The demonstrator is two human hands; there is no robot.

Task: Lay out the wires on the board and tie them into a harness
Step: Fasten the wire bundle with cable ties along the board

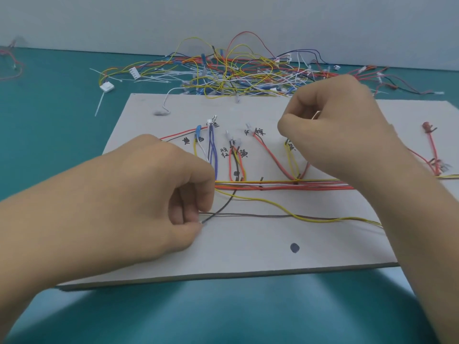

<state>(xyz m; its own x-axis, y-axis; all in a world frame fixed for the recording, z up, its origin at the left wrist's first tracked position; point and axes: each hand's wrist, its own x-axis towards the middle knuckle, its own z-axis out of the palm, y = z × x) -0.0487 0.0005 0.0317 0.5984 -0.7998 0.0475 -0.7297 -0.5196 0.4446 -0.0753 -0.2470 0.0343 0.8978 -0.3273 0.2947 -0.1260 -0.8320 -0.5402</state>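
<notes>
Left hand (139, 194), knuckles up, pinches in its grip the end of a black wire (223, 206) low on the board (248, 256). Right hand (342, 125) curls above the wire bundle (273, 184); whether its grip holds anything, I cannot tell.

Matt cardboard board (248, 244), plastic-sheathed wires (273, 186)

I see the board (260, 247) on the table (49, 115), with the heap of loose wires (236, 70) behind its far edge. A wire bundle (273, 184) crosses the board's middle left to right (branches lead off its far side). Nearer lies a slack wire (248, 215), my left hand (139, 199) on its left end. My right hand (340, 127) is far-right, beyond the bundle, a wire terminal (316, 115) in it.
</notes>
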